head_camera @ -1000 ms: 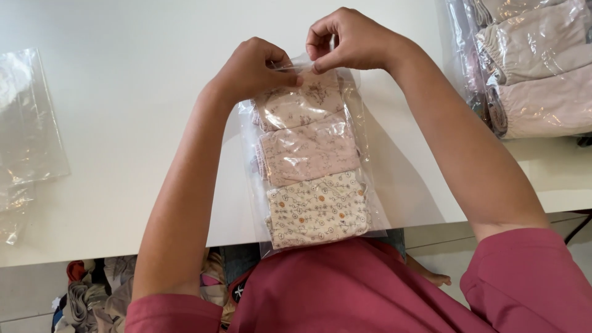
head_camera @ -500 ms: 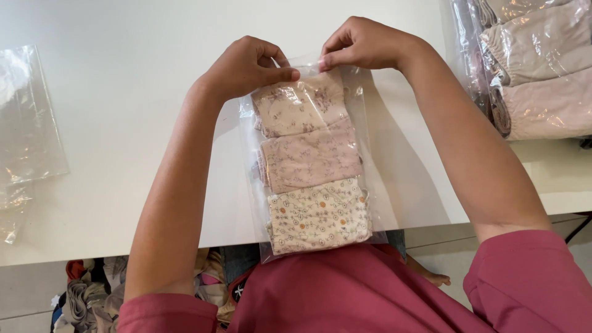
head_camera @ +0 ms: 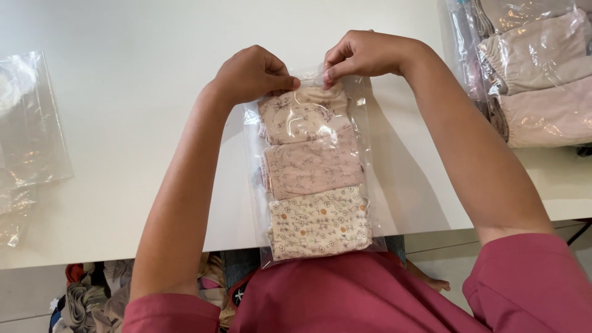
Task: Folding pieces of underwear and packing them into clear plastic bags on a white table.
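A clear plastic bag (head_camera: 373,154) lies lengthwise on the white table (head_camera: 123,123), its near end over the table's front edge. Inside it are three folded cloth pieces in a row: two pink floral ones (head_camera: 305,145) and a cream one with orange dots (head_camera: 320,222). My left hand (head_camera: 250,74) pinches the bag's far edge at the left corner. My right hand (head_camera: 364,54) pinches the same edge at the right corner. Both hands are closed on the plastic.
Empty clear bags (head_camera: 28,123) lie at the table's left side. A pile of bagged beige garments (head_camera: 536,68) fills the back right corner. Under the table's front edge, loose clothes (head_camera: 92,296) lie on the floor.
Both hands have drawn a little toward me and spread apart along the bag's far edge. The bag and its cloth pieces slid slightly nearer with them.
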